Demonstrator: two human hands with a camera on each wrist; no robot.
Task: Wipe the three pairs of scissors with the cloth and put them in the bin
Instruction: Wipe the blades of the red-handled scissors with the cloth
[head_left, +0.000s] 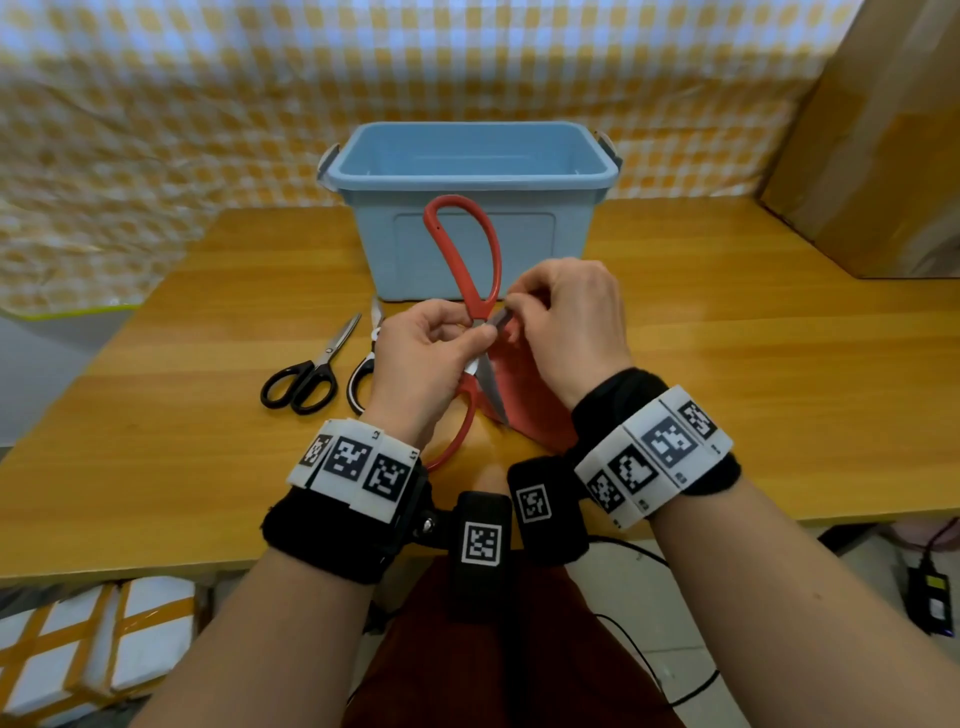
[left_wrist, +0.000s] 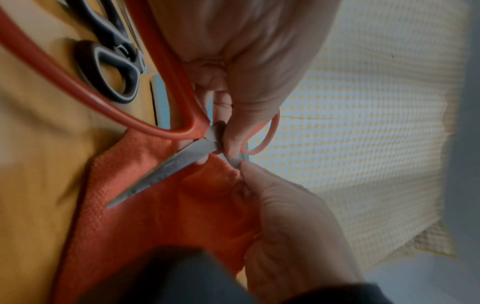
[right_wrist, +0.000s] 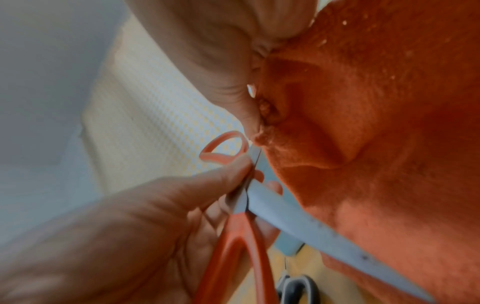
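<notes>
The red-handled scissors (head_left: 464, 249) are held spread apart above the table, in front of the blue bin (head_left: 467, 171). My left hand (head_left: 467, 338) pinches them at the pivot, thumb on top. One blade (head_left: 491, 384) points down toward me over the red cloth (head_left: 524, 395). My right hand (head_left: 519, 314) holds the cloth bunched and pinches the other blade through it. The left wrist view shows the long blade (left_wrist: 166, 170) lying across the cloth (left_wrist: 155, 216). The right wrist view shows the same blade (right_wrist: 311, 232) and cloth (right_wrist: 389, 123).
Black-handled scissors (head_left: 306, 374) lie on the wooden table (head_left: 727, 338) left of my hands. A black-and-white pair (head_left: 362, 374) lies beside them, partly hidden by my left hand. A cardboard box (head_left: 872, 145) stands at the back right. A checked sheet hangs behind.
</notes>
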